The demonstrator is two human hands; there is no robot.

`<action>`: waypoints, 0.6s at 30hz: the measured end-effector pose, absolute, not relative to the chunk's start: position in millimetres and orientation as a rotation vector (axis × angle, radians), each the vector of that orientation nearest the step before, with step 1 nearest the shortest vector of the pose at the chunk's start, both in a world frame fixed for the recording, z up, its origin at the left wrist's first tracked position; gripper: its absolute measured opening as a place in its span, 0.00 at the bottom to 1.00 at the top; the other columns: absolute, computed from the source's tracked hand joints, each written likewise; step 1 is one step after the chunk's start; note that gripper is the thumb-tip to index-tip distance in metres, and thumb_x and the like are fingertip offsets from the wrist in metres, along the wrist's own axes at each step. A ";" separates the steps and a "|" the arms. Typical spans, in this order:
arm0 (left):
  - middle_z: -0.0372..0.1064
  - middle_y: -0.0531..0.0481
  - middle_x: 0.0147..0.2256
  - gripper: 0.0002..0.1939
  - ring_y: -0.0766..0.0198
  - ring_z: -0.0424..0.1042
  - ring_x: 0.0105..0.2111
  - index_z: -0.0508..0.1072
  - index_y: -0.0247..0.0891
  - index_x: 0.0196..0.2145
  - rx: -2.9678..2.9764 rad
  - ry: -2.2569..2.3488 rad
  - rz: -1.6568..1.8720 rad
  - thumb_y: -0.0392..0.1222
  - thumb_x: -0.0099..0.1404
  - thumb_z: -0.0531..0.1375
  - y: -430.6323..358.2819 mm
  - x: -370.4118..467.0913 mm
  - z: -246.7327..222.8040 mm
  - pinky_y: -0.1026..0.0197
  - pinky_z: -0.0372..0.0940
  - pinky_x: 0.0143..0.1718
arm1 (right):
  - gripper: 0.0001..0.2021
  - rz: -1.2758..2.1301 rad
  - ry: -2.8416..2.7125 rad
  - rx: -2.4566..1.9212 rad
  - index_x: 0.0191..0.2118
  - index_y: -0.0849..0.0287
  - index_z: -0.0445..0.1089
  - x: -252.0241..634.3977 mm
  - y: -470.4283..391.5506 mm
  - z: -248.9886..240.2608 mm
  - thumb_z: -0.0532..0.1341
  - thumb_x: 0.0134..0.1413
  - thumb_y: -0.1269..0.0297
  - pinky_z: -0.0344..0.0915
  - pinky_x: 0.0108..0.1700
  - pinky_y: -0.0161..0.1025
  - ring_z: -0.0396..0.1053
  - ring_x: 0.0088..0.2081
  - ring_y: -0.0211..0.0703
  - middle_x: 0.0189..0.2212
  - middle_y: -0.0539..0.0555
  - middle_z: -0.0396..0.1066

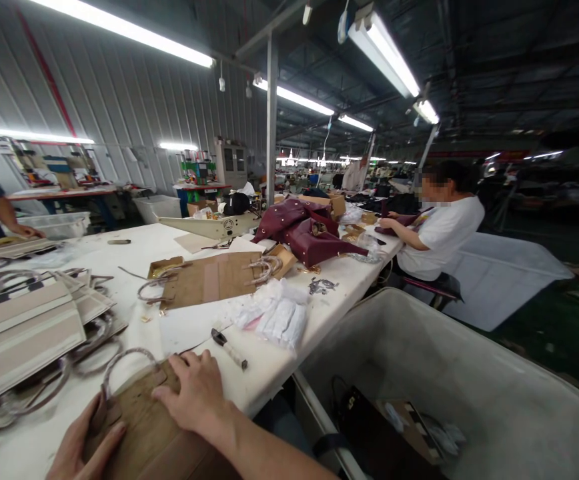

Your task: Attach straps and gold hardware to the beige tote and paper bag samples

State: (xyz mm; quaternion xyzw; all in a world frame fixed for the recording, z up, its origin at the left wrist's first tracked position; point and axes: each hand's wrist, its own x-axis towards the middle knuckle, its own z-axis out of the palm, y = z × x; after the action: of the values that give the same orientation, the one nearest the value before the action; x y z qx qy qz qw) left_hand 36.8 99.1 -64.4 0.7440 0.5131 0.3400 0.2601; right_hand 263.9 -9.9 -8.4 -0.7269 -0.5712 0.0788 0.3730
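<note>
A brown bag piece point(147, 417) lies at the near edge of the white table point(262, 370), right in front of the person. The left hand point(87, 440) holds its side, thumb on top and fingers by the edge. The right hand point(194, 390) rests on its far end with the thumb spread away, and I cannot tell if it grips or only presses. A wrapped handle point(132, 351) loops up close to the pile of bag pieces point(24, 333), so a quick pull might catch it on another loop. A black and white tool point(229, 348) lies near the right hand. If it is a cutter, a careless reach could hurt a finger, and a bump could knock it toward the big bin point(469, 347) beside the table
</note>
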 end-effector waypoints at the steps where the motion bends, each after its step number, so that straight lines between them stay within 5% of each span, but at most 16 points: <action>1: 0.64 0.34 0.74 0.56 0.30 0.63 0.74 0.62 0.37 0.76 1.976 1.383 0.885 0.76 0.62 0.59 92.6 36.0 -56.6 0.29 0.57 0.78 | 0.31 0.201 -1.464 -1.865 0.68 0.45 0.73 263.6 -9.9 -7.4 0.65 0.67 0.36 0.71 0.65 0.65 0.71 0.61 0.67 0.61 0.57 0.78; 7: 0.59 0.33 0.77 0.58 0.34 0.59 0.77 0.59 0.35 0.78 1.888 1.418 0.802 0.77 0.63 0.59 71.1 42.0 -26.3 0.32 0.53 0.80 | 0.37 0.255 -1.538 -1.844 0.74 0.54 0.65 268.5 -16.6 -0.2 0.65 0.68 0.39 0.69 0.68 0.64 0.70 0.65 0.67 0.67 0.64 0.73; 12: 0.63 0.35 0.75 0.54 0.33 0.62 0.75 0.63 0.37 0.76 1.891 1.415 0.869 0.75 0.63 0.60 70.8 42.5 -30.3 0.31 0.53 0.80 | 0.31 0.181 -1.587 -1.777 0.71 0.45 0.70 301.4 -37.8 19.7 0.69 0.65 0.50 0.75 0.63 0.61 0.77 0.60 0.65 0.75 0.56 0.64; 18: 0.64 0.34 0.74 0.50 0.34 0.64 0.74 0.63 0.36 0.75 1.938 1.369 0.919 0.71 0.67 0.60 67.3 41.7 -31.0 0.31 0.56 0.79 | 0.18 -0.101 -1.450 -2.136 0.52 0.60 0.81 434.1 -54.6 61.0 0.53 0.76 0.64 0.69 0.52 0.44 0.77 0.50 0.51 0.50 0.64 0.83</action>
State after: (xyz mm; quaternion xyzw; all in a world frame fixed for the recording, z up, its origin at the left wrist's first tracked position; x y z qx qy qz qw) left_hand 41.7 67.3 -31.0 0.7279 0.5142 0.3453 0.2941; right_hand 434.1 -54.6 61.0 -0.7948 -0.5395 -0.0376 0.2754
